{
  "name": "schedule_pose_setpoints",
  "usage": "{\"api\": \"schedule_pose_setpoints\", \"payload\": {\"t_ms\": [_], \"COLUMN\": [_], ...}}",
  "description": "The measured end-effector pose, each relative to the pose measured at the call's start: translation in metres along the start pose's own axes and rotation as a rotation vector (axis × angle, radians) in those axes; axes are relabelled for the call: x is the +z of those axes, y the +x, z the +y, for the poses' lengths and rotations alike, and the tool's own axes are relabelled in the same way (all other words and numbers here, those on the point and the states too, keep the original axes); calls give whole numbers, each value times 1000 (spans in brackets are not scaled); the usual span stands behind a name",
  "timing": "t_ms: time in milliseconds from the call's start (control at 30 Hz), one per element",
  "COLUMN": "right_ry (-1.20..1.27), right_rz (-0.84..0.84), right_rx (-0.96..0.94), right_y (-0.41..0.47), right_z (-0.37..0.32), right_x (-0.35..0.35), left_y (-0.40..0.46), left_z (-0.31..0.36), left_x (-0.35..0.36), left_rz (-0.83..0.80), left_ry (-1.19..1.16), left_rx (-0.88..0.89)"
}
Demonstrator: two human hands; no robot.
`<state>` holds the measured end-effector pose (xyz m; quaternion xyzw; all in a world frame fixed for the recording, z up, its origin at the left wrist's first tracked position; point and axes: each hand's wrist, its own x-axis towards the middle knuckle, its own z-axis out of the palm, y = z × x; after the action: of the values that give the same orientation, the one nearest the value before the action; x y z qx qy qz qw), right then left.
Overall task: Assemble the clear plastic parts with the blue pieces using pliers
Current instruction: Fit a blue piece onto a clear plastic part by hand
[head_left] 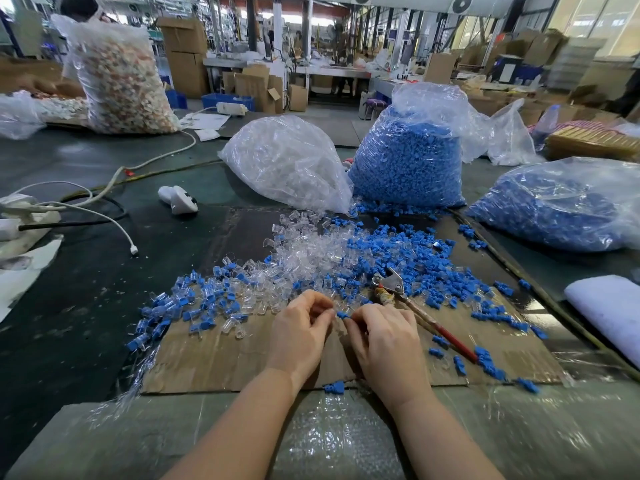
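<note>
Left hand and right hand over cardboard, fingers curled, pinching one blue piece between fingertips; clear part in grip: cannot tell. Pliers on cardboard just right of hands, unheld. Joined pieces scattered left; large loose pile beyond hands remaining. Much left.

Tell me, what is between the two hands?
In the head view, a small blue plastic piece sits between the left hand and the right hand, pinched at their fingertips over the brown cardboard sheet.
</note>
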<state>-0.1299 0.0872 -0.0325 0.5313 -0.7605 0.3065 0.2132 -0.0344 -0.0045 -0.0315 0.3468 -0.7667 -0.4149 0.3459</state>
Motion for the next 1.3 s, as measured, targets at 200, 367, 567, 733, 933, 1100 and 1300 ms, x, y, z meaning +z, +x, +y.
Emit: {"api": "schedule_pose_setpoints", "payload": {"t_ms": [200, 367, 567, 733, 933, 1100, 1300], "right_ry": [-21, -8, 56, 68, 74, 78, 48], "right_rz": [2, -1, -25, -38, -53, -78, -64], "right_rx": [2, -5, -2, -24, -22, -24, -33], "right_y": [0, -1, -1, 0, 1, 2, 2], "right_z": [1, 1, 1, 2, 1, 1, 0], "right_x": [1, 0, -1, -2, -3, -4, -5], "left_y": [0, 0, 1, 1, 1, 0, 0], "left_z": [0, 0, 2, 1, 2, 4, 5], "left_x": [-1, -2, -3, -3, -4, -4, -4], "left_rz": [-71, -113, -97, -98, -116, -107, -98], "left_ry": [-23, -65, -138, -139, -129, -101, -131], "left_rx": [6, -19, -41, -23, -33, -13, -48]}}
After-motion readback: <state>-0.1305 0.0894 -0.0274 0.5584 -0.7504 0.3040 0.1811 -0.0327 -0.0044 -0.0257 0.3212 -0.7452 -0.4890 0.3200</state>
